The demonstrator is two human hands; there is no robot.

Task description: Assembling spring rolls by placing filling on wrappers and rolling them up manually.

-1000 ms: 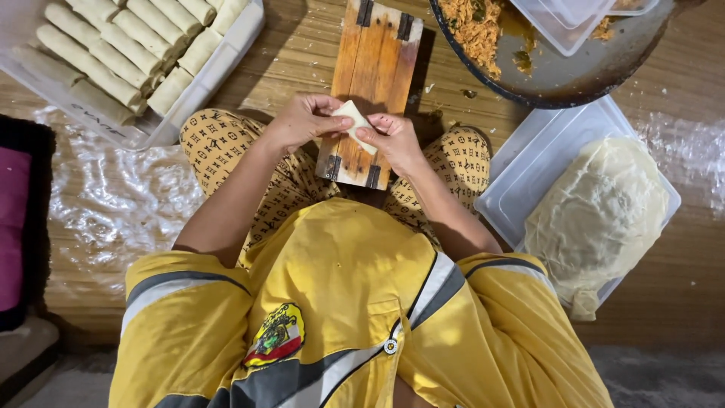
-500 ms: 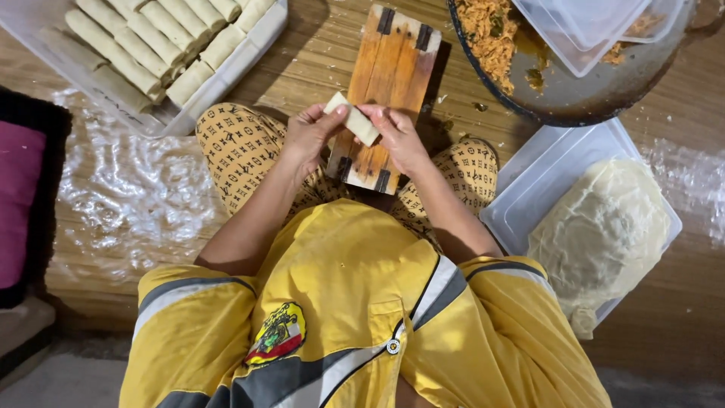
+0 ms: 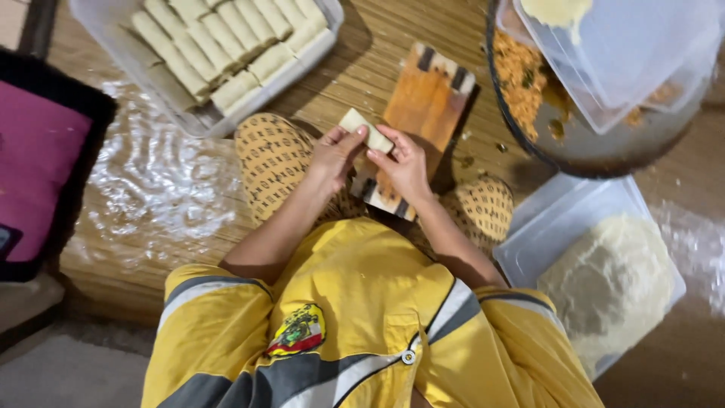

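Two hands meet at frame centre over a striped wooden board [image 3: 423, 113]: left hand [image 3: 332, 155] and right hand [image 3: 404, 162], both grasping one pale rolled wrapper [image 3: 365, 130], fingers [image 3: 355, 140] pinched at its near side, roll tilted, lifted just clear of the board's left edge. Judgement: the rolling looks done; step in hand appears to be the finishing and pressing of the roll. A placing move would call for a steady, light grip so the thin skin does not split or unroll, and a reach toward the upper left. Upper left of frame: clear plastic tray [image 3: 321, 41] packed with like rolls [image 3: 219, 49] in close rows, touching one another. Upper right: dark round pan [image 3: 589, 155] holding orange crumbly filling [image 3: 521, 75], a clear plastic container [image 3: 627, 53] resting in it. Lower right: second clear tub [image 3: 544, 227] with a stack of pale round wrapper sheets [image 3: 612, 287]. Person sits cross-legged on the floor, patterned trousers [image 3: 276, 159] at the knees either side of the board, yellow shirt [image 3: 355, 302] with grey and white bands filling the lower frame. Surface is a woven mat [image 3: 362, 68], brown, fine ribbed; crinkled clear plastic film [image 3: 158, 189] lies at left centre. Far left edge: pink cushion [image 3: 38, 166] with dark border. Crumbs are scattered near the pan. Lighting warm, indoor.
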